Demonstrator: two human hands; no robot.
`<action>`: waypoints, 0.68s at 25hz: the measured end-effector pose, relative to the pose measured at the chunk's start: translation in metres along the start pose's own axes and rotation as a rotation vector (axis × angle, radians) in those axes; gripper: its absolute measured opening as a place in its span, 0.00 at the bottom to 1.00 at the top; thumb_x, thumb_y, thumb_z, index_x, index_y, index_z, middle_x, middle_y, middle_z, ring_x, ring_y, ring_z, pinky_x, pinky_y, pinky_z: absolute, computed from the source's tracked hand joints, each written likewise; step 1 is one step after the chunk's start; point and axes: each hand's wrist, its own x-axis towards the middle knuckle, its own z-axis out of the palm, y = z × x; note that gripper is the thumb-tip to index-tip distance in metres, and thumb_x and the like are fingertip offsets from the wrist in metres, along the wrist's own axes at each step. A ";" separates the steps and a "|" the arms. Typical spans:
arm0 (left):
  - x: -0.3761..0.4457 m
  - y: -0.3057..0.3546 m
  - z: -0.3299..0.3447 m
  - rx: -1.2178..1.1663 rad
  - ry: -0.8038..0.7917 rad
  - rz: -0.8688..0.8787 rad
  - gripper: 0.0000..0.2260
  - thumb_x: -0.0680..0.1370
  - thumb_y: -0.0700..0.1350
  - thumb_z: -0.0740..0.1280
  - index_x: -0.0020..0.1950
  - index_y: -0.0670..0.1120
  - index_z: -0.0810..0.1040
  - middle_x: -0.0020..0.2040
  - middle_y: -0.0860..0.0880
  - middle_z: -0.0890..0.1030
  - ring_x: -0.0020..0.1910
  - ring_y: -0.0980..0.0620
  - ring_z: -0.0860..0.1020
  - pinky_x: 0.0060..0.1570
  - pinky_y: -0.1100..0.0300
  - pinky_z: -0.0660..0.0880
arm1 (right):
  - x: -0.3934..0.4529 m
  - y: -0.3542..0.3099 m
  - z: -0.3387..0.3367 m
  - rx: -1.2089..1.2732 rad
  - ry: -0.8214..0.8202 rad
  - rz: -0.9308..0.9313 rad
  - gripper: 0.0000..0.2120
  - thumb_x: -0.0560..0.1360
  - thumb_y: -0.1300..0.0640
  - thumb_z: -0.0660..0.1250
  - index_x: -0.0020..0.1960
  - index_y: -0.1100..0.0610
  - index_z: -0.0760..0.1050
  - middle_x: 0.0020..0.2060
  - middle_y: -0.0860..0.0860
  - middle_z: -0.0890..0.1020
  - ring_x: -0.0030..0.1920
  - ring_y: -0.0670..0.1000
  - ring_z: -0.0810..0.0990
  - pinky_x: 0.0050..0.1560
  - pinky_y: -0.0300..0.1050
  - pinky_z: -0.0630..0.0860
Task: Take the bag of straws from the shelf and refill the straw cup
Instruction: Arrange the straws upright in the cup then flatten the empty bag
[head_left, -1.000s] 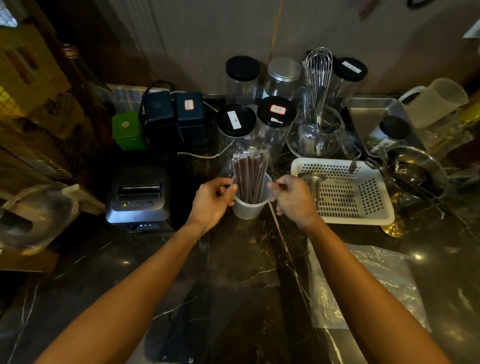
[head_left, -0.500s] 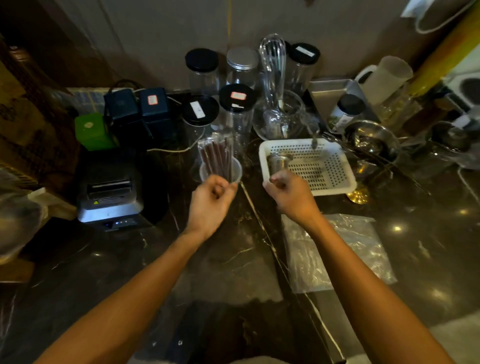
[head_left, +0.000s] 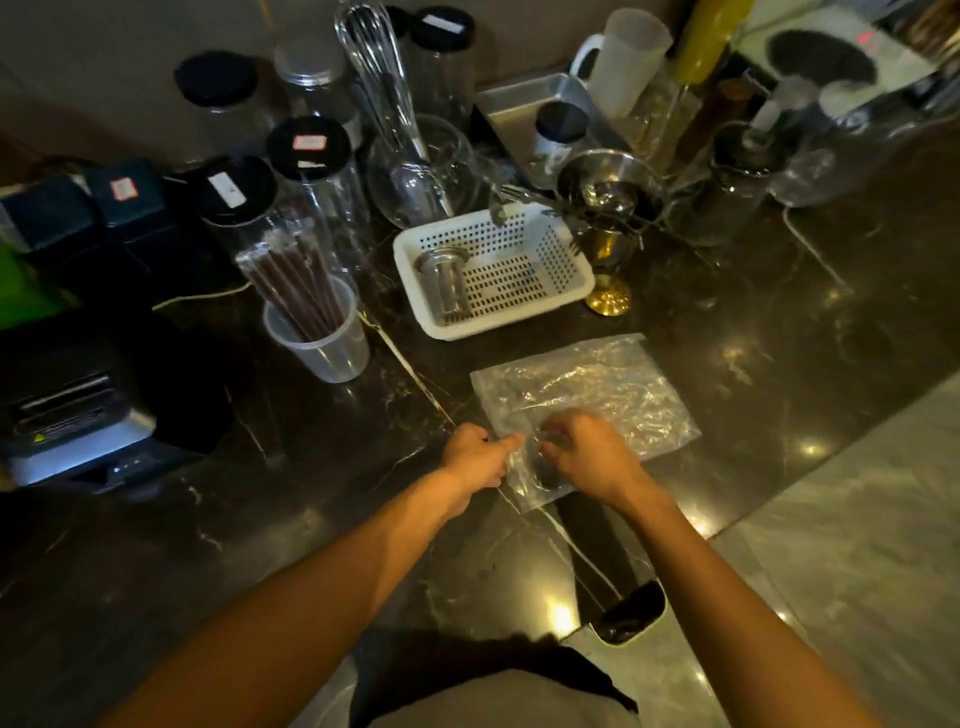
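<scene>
A clear plastic straw cup (head_left: 323, 340) stands on the dark marble counter, holding a bundle of dark brown wrapped straws (head_left: 295, 280) that lean left. A flat, clear plastic bag (head_left: 597, 397) lies on the counter to the right of the cup, with no straws visible inside. My left hand (head_left: 475, 457) pinches the bag's near left edge. My right hand (head_left: 589, 454) rests on the bag's near corner with fingers curled into the plastic.
A white perforated basket (head_left: 566, 288) with a metal strainer cup lies behind the bag. Black-lidded jars (head_left: 306, 150), a whisk in a glass bowl, metal bowls and a pitcher crowd the back. A receipt printer (head_left: 67, 415) sits at left. The counter edge runs along the right.
Both hands left the straw cup and came back and right to the flat bag, now gripping its near edge. The view shifted to the right.
</scene>
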 end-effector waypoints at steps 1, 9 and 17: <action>-0.001 0.002 0.005 -0.056 -0.011 -0.026 0.14 0.80 0.49 0.72 0.58 0.44 0.72 0.49 0.46 0.81 0.50 0.47 0.82 0.51 0.53 0.82 | -0.005 0.004 0.002 0.004 -0.030 -0.007 0.07 0.81 0.56 0.70 0.59 0.53 0.82 0.54 0.50 0.83 0.49 0.47 0.84 0.52 0.46 0.84; -0.001 -0.003 0.009 -0.105 -0.094 -0.006 0.13 0.83 0.46 0.68 0.63 0.40 0.80 0.53 0.43 0.85 0.48 0.50 0.85 0.46 0.60 0.81 | -0.025 0.009 0.001 0.022 -0.172 -0.021 0.25 0.76 0.67 0.70 0.70 0.51 0.77 0.64 0.46 0.77 0.63 0.50 0.78 0.63 0.48 0.80; -0.047 0.024 -0.040 -0.467 0.016 0.159 0.08 0.82 0.42 0.66 0.48 0.40 0.82 0.42 0.43 0.88 0.41 0.48 0.88 0.46 0.56 0.84 | -0.023 -0.030 -0.006 -0.096 -0.102 -0.287 0.30 0.77 0.55 0.73 0.78 0.49 0.70 0.74 0.49 0.75 0.71 0.51 0.74 0.72 0.54 0.73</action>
